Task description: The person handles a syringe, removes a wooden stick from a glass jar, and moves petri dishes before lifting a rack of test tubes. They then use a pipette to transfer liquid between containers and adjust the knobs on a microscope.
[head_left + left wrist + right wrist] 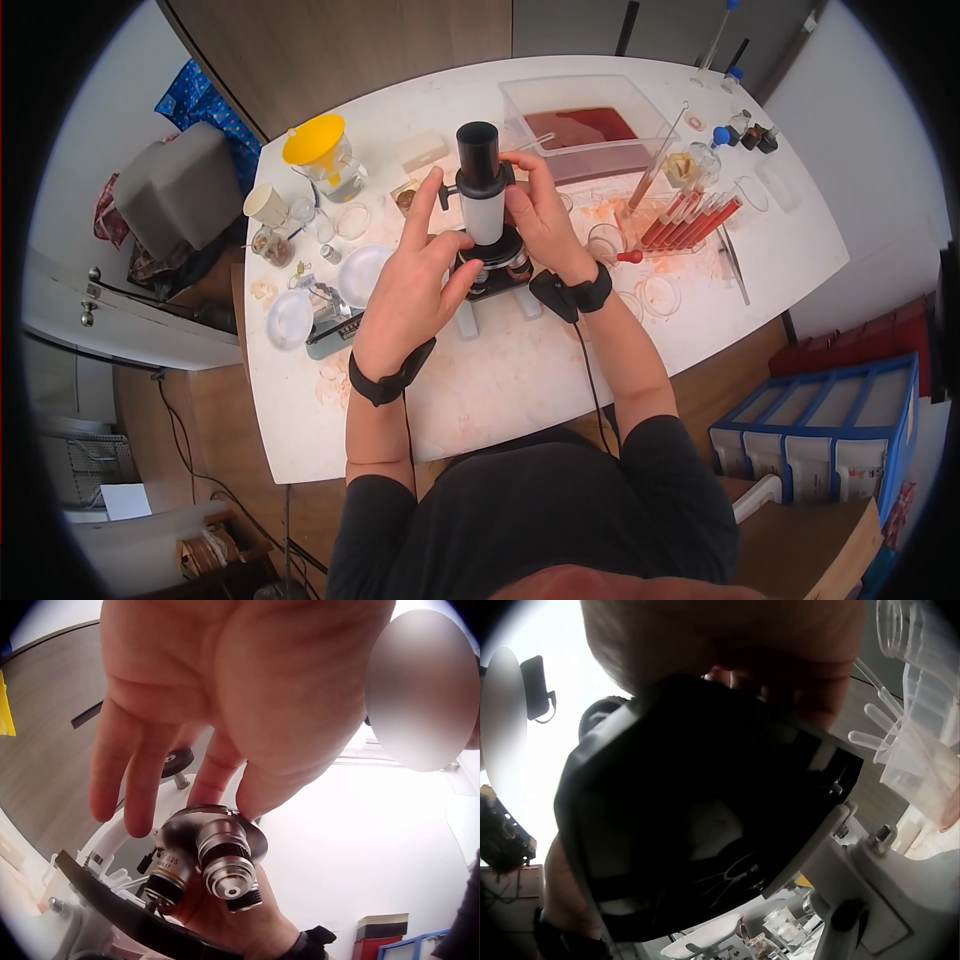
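Observation:
A microscope with a black eyepiece tube point(480, 155) and white body point(484, 218) stands on the table. My left hand point(415, 290) is at its left front, some fingers extended. In the left wrist view, the thumb and a finger of my left hand point(232, 682) hold the rim of the round nosepiece point(255, 838), with metal objectives point(227, 866) below. My right hand point(548, 225) grips the upper right side of the microscope, thumb and fingers curled at the tube's base. Close to the right wrist camera, a dark microscope part point(705, 810) hides most of my right hand's point(727, 637) fingers.
Behind stands a clear tub point(655, 140) of red liquid. Right are red-filled test tubes point(690, 222), glass dishes point(660, 296) and metal tweezers point(735, 265). Left are a yellow funnel point(315, 140), white dishes point(290, 320) and a balance point(335, 335). Cables hang from both wrists.

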The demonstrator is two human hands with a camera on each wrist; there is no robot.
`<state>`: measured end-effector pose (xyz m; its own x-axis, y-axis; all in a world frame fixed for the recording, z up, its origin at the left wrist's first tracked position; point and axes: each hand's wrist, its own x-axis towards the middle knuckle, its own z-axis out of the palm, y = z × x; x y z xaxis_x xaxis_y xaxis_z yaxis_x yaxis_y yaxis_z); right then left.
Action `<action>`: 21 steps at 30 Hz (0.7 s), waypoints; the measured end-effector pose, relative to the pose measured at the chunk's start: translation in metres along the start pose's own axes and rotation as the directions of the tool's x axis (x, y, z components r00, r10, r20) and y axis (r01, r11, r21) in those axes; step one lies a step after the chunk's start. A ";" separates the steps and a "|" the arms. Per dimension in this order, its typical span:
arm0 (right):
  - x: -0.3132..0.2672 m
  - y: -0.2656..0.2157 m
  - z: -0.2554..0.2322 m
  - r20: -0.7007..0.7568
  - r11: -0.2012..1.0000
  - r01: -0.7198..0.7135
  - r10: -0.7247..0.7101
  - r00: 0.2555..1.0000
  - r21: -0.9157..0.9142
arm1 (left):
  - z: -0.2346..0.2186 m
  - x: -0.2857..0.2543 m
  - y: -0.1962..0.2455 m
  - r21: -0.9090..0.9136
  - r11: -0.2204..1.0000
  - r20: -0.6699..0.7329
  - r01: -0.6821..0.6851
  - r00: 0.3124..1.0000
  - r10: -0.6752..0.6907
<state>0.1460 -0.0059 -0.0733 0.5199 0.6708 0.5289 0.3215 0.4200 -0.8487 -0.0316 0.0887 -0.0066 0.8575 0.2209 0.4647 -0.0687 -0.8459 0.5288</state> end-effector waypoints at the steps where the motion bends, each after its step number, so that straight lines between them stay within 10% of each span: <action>1: 0.000 0.000 0.000 0.001 1.000 -0.002 0.002 1.000 -0.002 | 0.000 0.000 0.001 0.027 0.999 -0.015 -0.021 1.000 0.022; 21: 0.000 -0.021 -0.007 0.065 1.000 -0.028 0.028 0.998 -0.007 | -0.006 -0.004 0.002 0.034 0.999 -0.024 0.006 1.000 -0.005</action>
<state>0.1451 -0.0188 -0.0558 0.4764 0.7204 0.5040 0.3127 0.3970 -0.8629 -0.0380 0.0889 -0.0030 0.8451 0.2371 0.4791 -0.0460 -0.8607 0.5070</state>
